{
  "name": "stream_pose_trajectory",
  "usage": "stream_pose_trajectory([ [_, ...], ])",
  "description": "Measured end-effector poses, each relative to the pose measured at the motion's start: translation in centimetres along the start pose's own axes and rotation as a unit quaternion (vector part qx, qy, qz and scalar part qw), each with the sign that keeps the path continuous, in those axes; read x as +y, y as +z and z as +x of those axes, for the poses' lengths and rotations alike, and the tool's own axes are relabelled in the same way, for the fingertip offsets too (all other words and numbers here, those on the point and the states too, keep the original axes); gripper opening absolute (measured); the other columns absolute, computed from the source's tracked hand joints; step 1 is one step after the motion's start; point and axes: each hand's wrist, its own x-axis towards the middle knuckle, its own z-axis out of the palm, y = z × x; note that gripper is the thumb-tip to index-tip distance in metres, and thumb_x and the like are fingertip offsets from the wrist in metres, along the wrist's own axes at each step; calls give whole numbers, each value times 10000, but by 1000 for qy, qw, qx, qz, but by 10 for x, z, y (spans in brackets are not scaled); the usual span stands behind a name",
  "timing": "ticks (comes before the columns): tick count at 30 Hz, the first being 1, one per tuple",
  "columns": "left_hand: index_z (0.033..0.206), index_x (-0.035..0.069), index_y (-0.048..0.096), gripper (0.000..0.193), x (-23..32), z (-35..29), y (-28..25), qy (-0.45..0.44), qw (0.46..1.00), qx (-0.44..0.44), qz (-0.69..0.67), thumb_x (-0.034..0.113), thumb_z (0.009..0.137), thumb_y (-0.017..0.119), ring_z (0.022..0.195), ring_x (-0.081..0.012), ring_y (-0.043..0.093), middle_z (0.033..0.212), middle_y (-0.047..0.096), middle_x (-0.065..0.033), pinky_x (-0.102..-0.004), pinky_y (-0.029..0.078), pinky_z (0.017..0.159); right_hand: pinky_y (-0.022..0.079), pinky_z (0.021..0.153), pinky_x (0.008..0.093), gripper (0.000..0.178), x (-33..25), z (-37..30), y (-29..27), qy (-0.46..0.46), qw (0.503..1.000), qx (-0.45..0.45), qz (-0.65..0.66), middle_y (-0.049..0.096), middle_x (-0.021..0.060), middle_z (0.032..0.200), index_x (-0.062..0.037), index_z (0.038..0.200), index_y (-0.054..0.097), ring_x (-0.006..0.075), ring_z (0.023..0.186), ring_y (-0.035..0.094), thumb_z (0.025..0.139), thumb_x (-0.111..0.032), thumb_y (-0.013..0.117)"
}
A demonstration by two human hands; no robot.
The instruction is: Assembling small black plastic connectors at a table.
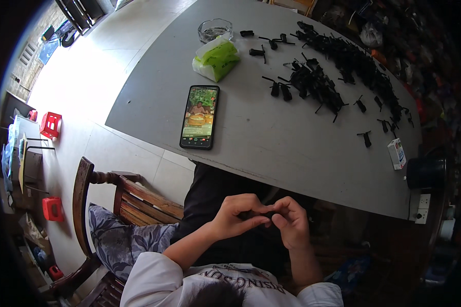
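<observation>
My left hand (239, 215) and my right hand (293, 223) meet over my lap, just off the table's near edge. Fingertips of both are pinched together. Something small and dark seems to sit between them, too hidden against the dark clothing to name. On the grey table (251, 128) lies a dense pile of small black pieces with thin stems (317, 84). A longer heap of the same pieces (361, 64) stretches along the far right side, and a few single ones (364, 138) are scattered around.
A phone (198, 117) with a lit screen lies on the table's left part. Beyond it are a green-and-white tissue pack (217, 59) and a glass ashtray (215, 30). A small white box (396, 153) and a black cylindrical container (426, 173) stand right. A wooden chair (146, 204) is at lower left.
</observation>
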Motion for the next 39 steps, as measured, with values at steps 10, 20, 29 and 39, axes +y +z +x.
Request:
stream_pose_trajectory([
  [10, 928, -3, 654, 255, 10, 11, -1, 73, 994, -69, 31, 72, 700, 742, 587, -214, 585, 658, 580, -96, -270, 440, 521, 474, 531, 217, 151, -14, 1, -3, 120, 981, -42, 150, 621, 137, 825, -20, 911, 465, 206, 674, 631, 868, -130, 559],
  [20, 871, 34, 660, 268, 4, 4, 0, 114, 990, -35, 69, 168, 669, 773, 481, -194, 551, 581, 556, -57, -276, 389, 438, 392, 484, 191, 453, 12, -6, 4, 59, 976, -64, 200, 536, 72, 760, -13, 940, 436, 76, 561, 496, 872, -446, 550],
  [29, 849, 75, 657, 230, 18, 2, -20, 99, 975, -180, 81, 210, 691, 755, 543, -222, 587, 623, 593, -54, -298, 449, 487, 296, 461, 200, 364, -6, -14, -12, 181, 943, -277, -23, 461, 0, 670, 1, 1006, 485, 45, 542, 400, 924, -354, 494],
  [39, 826, 50, 645, 209, 11, 4, -35, 120, 970, -207, 48, 190, 713, 752, 528, -211, 569, 627, 578, -55, -282, 419, 472, 464, 648, 397, 259, -33, 23, 4, 76, 853, -299, -420, 579, 184, 775, 14, 978, 478, 356, 724, 587, 903, -232, 509],
])
